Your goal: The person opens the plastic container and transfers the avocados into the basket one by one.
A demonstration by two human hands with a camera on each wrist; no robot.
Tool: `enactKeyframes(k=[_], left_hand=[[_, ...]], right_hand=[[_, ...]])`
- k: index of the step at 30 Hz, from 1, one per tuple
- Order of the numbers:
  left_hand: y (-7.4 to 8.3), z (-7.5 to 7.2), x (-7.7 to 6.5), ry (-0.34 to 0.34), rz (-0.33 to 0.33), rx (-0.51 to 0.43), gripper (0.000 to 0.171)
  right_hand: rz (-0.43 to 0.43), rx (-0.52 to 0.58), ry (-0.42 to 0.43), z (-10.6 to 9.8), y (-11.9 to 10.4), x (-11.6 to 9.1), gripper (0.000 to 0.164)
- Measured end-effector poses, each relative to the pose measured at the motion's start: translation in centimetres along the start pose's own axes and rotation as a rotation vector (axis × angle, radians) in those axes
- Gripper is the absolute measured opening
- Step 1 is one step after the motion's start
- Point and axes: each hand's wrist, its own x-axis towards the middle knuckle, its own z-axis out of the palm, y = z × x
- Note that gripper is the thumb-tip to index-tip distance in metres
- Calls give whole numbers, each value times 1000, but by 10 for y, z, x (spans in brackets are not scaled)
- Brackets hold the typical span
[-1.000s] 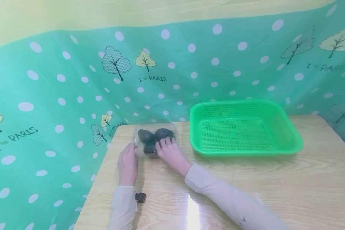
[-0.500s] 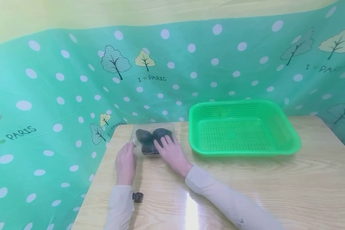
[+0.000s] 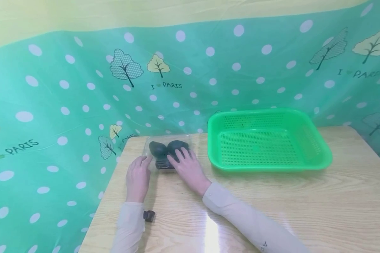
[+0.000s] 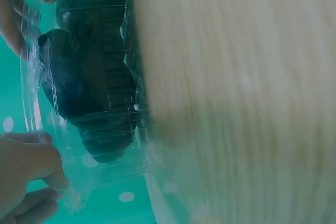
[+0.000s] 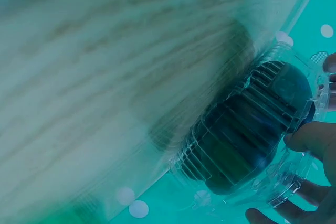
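A clear plastic fruit box (image 3: 152,137) with dark green avocados (image 3: 158,150) in it sits at the table's back left. Its ribbed front wall shows up close in both wrist views. At the box's left front corner is my left hand (image 3: 138,179), thumb and fingertips pinching the thin plastic rim (image 4: 65,182). My right hand (image 3: 190,170) reaches across from the right. Its fingers spread fairly straight over the box's right front, overlapping the right avocado (image 3: 176,146), with the thumb (image 5: 304,139) touching near the front edge.
A green perforated plastic basket (image 3: 323,160) stands on the wooden table (image 3: 256,203) to the right of the box. Behind and to the left hangs a teal dotted cloth (image 3: 209,80) with printed trees. A black strap device (image 3: 149,215) is on the left sleeve.
My right hand's fingers have straightened and spread over the box. My left hand stays at the corner, its index finger lifting slightly. Box and basket keep their places.
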Motion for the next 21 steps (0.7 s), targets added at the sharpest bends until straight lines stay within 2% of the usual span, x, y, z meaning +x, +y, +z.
enactKeyframes(k=[7, 14, 21], left_hand=[[1, -6, 8, -53, 12, 16, 52], [-1, -11, 13, -128, 13, 19, 53], [-2, -16, 17, -133, 18, 47, 53]], right_hand=[[4, 33, -13, -1, 2, 0, 52], [3, 39, -75, -6, 3, 0, 53], [0, 23, -75, -9, 2, 1, 53]])
